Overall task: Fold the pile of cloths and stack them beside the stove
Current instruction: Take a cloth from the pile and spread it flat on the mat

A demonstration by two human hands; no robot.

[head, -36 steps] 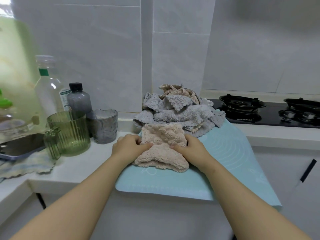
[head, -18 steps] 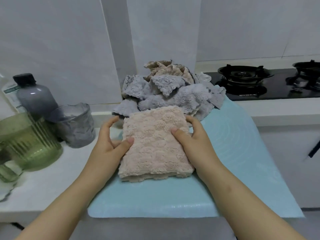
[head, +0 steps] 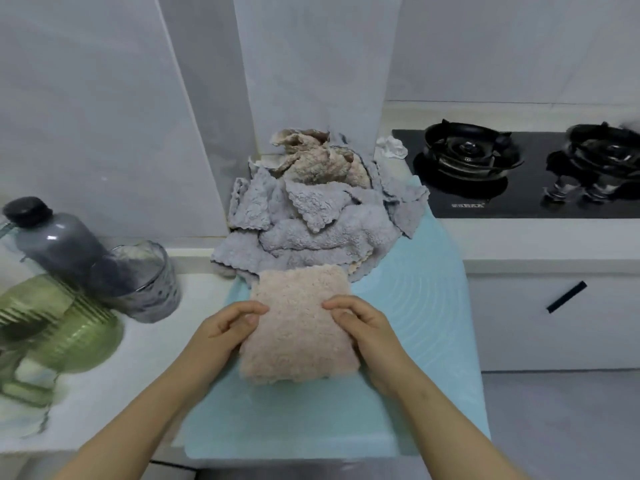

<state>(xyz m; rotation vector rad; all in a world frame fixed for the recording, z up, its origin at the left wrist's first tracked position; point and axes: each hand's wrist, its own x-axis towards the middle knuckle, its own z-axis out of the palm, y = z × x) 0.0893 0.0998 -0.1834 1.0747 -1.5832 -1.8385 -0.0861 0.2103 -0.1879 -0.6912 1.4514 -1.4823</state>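
Observation:
A folded pink cloth [head: 299, 323] lies flat on the light blue mat [head: 415, 306]. My left hand [head: 228, 329] grips its left edge with curled fingers. My right hand [head: 363, 327] grips its right edge the same way. Behind the folded cloth sits a heap of unfolded cloths [head: 318, 220], mostly grey with beige ones on top. The black stove [head: 519, 174] is at the right, its nearest burner just beyond the heap.
At the left stand a dark grey bottle [head: 55, 237], a grey glass cup [head: 142, 282] and a green ribbed pitcher [head: 59, 327]. A small white crumpled thing [head: 391, 148] lies by the stove's corner. White cabinet fronts with a black handle [head: 566, 297] are below right.
My view tilted down and closer. The pink cloth went from bunched to a flat folded rectangle, and both hands slid from its top to its side edges.

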